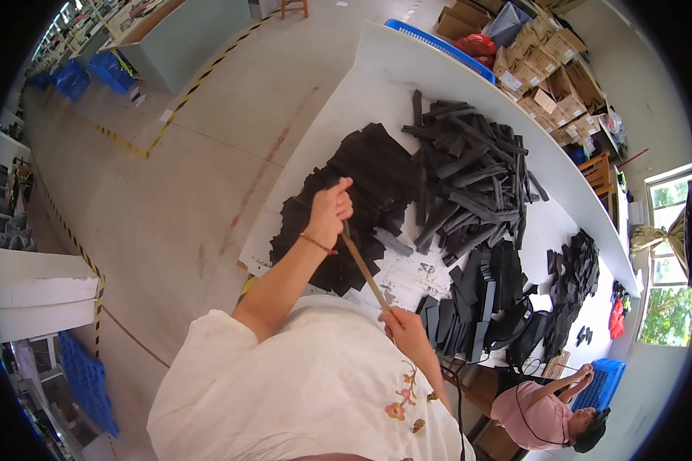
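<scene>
My left hand (pixel 332 211) is closed in a fist above the left part of the table, a beaded bracelet on its wrist. In front of my body, my right hand (pixel 409 332) is pinched shut. Between the two hands runs a narrow brown strip (pixel 367 270), straight and slanting, one end in each hand; its material is unclear. Beneath my left hand spreads a pile of flat black pieces (pixel 377 161). To its right lies a heap of rolled or folded dark grey strips (pixel 477 169), and one small grey piece (pixel 392 241) rests apart near the strip.
The white table (pixel 384 73) also bears stacked black pieces (pixel 469 300) and another black pile (pixel 573 276). A person in a pink shirt (pixel 534 411) sits at the right. Beyond the raised table edge stand cardboard boxes (pixel 553 84) and a blue crate (pixel 438 50).
</scene>
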A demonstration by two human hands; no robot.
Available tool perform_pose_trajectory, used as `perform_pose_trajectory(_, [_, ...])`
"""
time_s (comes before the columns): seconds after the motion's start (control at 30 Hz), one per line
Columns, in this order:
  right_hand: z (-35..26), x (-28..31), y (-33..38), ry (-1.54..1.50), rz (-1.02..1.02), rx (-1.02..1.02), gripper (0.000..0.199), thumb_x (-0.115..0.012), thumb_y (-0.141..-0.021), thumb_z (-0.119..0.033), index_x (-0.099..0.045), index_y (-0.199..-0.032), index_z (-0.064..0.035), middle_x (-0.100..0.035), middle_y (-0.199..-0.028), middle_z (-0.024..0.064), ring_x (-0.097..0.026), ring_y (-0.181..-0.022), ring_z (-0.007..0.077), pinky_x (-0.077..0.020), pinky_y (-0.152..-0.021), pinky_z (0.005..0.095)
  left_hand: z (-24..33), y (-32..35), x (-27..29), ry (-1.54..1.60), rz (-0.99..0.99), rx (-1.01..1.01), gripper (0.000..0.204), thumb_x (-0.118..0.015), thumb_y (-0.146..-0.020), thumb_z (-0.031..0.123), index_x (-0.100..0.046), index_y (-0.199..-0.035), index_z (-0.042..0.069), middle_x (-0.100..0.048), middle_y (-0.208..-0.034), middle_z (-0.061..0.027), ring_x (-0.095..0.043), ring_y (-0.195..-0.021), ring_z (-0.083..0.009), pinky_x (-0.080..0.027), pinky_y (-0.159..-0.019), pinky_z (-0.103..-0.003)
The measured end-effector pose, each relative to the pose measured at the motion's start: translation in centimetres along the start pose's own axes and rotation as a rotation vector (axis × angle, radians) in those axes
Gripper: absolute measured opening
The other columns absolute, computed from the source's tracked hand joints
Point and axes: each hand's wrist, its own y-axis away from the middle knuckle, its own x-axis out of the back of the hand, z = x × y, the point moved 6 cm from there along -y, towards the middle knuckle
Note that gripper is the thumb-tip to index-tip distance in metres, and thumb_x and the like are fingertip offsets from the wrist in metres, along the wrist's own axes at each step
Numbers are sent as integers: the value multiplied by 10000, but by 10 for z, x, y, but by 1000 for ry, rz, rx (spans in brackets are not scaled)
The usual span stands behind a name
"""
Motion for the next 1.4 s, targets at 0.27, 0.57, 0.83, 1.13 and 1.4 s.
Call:
perform_pose_trajectory(0.27, [14,22,44,-96,-475,70,200,-540,-927,-176,-670,-859,-39,-510,-613,-39,-453,-572,53,-377,-529,224,35,-55,47,147,181,-121,134,-600,-916,201,-576,-871,78,-284,-511,69,-235,-391,-56,-194,-373,-222])
perform_pose_trajectory(0.57, [-53,20,-69,-279,381,424,356,-659,-776,53,-561,-1104,-46,-546,-1009,9,-432,-625,55,-339,-552,187,-24,-6,-20,40,55,-12,235,-671,-836,195,-506,-694,107,-341,-484,36,-329,-371,-81,-262,-360,-231])
perform_pose_trajectory(0.83, [-92,-18,-37,-543,-161,434,181,-645,-770,24,-613,-947,14,-583,-719,33,-538,-574,96,-419,-508,225,45,-36,61,484,216,-256,116,-521,-916,175,-552,-888,67,-283,-513,61,-235,-367,-57,-181,-337,-231])
perform_pose_trajectory(1.13, [-116,40,-106,-710,399,456,133,-721,-821,-73,-593,-850,-52,-517,-637,-49,-439,-507,26,-328,-457,178,-11,77,-73,-473,-529,-292,284,-580,-943,270,-584,-1123,50,-593,-927,4,-537,-835,-58,-438,-741,-212])
perform_pose_trajectory(1.4, [-80,41,-101,-677,385,347,88,-674,-871,-96,-612,-879,-33,-488,-623,-54,-407,-499,21,-301,-448,187,-23,58,-83,-310,-548,-73,176,-615,-917,188,-586,-1003,37,-593,-932,-2,-563,-890,-91,-469,-792,-239])
